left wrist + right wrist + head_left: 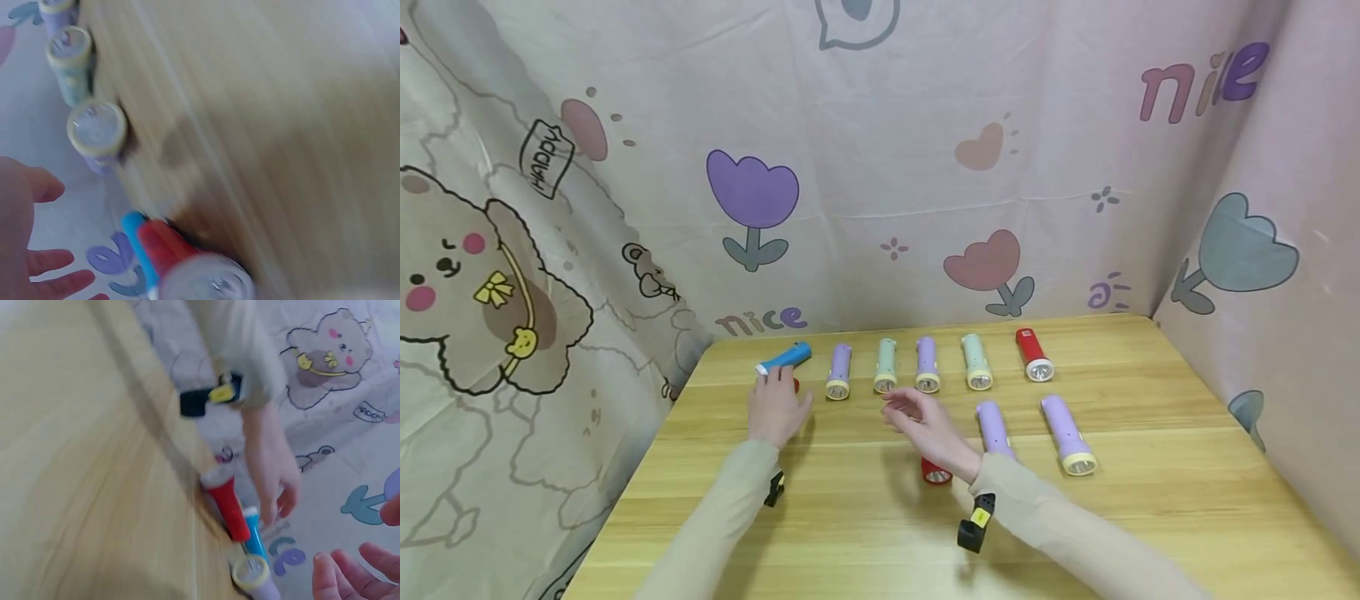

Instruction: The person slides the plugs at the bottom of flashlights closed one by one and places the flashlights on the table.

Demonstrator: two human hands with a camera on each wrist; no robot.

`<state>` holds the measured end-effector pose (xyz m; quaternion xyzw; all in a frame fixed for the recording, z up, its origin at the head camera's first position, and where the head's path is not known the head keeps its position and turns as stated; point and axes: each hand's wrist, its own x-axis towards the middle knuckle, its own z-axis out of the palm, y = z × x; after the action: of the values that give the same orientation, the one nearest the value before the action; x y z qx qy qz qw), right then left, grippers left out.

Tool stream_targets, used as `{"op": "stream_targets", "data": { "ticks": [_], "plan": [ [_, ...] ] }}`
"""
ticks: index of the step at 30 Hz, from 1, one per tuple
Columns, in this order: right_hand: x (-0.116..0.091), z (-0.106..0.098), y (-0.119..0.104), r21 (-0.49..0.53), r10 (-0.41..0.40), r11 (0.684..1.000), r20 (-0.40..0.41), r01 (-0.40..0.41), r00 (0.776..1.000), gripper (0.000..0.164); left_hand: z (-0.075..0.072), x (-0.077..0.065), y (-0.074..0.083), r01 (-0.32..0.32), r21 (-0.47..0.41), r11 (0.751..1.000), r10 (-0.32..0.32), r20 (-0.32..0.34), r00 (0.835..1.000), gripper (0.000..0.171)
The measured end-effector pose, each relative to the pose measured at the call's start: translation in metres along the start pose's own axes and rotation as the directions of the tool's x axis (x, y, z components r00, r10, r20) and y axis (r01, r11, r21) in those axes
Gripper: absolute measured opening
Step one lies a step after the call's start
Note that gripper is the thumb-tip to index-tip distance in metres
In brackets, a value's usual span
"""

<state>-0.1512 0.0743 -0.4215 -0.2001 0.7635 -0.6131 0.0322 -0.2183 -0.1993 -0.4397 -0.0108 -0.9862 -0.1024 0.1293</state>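
My left hand [777, 407] is at the left of the table, above a red flashlight that it mostly hides in the head view. In the left wrist view its fingers are spread apart, away from the red flashlight [165, 244]. A blue flashlight [790, 357] lies just behind that one. My right hand [934, 429] hovers over the middle with loosely bent fingers and nothing in them. Under it a second red flashlight [936, 473] is partly covered. A purple flashlight [994, 429] lies beside the right wrist, its front end hidden by the sleeve.
Along the back stand out a purple flashlight [840, 367], a green one [886, 362], another purple one [927, 362], another green one [977, 360] and a red one [1033, 354]. One more purple flashlight [1067, 433] lies at the right. A printed curtain [865, 267] hangs behind the wooden table [865, 533].
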Motion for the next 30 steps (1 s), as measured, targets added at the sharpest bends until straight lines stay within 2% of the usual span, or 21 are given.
{"op": "stream_targets", "data": {
  "ticks": [4, 7, 12, 14, 18, 27, 30],
  "plan": [
    [0.007, 0.012, -0.002, 0.158, 0.069, 0.985, 0.026, -0.072, 0.997, 0.036, 0.001, 0.000, -0.014, 0.056, 0.046, 0.997, -0.057, 0.033, 0.998, 0.063],
    [0.010, 0.021, -0.003, 0.246, 0.128, 0.960, 0.042, -0.134, 0.991, 0.035, 0.006, 0.001, -0.023, 0.091, 0.071, 0.993, -0.096, 0.063, 0.993, 0.069],
    [0.018, 0.036, -0.002, 0.388, 0.253, 0.885, 0.063, -0.258, 0.965, 0.036, 0.009, 0.001, -0.031, 0.138, 0.094, 0.986, -0.149, 0.120, 0.982, 0.075],
    [0.022, 0.041, 0.000, 0.428, 0.283, 0.858, 0.065, -0.283, 0.957, 0.037, 0.009, 0.002, -0.033, 0.156, 0.096, 0.983, -0.169, 0.147, 0.975, 0.077],
    [0.026, 0.050, 0.003, 0.477, 0.311, 0.825, 0.067, -0.304, 0.948, 0.037, 0.008, 0.005, -0.034, 0.182, 0.096, 0.979, -0.197, 0.186, 0.963, 0.077],
    [0.027, 0.057, 0.003, 0.513, 0.347, 0.789, 0.083, -0.338, 0.934, 0.034, 0.005, 0.014, -0.039, 0.201, 0.073, 0.977, -0.213, 0.284, 0.935, 0.078],
    [0.027, 0.058, 0.001, 0.521, 0.358, 0.778, 0.092, -0.352, 0.929, 0.033, 0.005, 0.017, -0.043, 0.206, 0.062, 0.977, -0.215, 0.311, 0.926, 0.073]
  ]
}}
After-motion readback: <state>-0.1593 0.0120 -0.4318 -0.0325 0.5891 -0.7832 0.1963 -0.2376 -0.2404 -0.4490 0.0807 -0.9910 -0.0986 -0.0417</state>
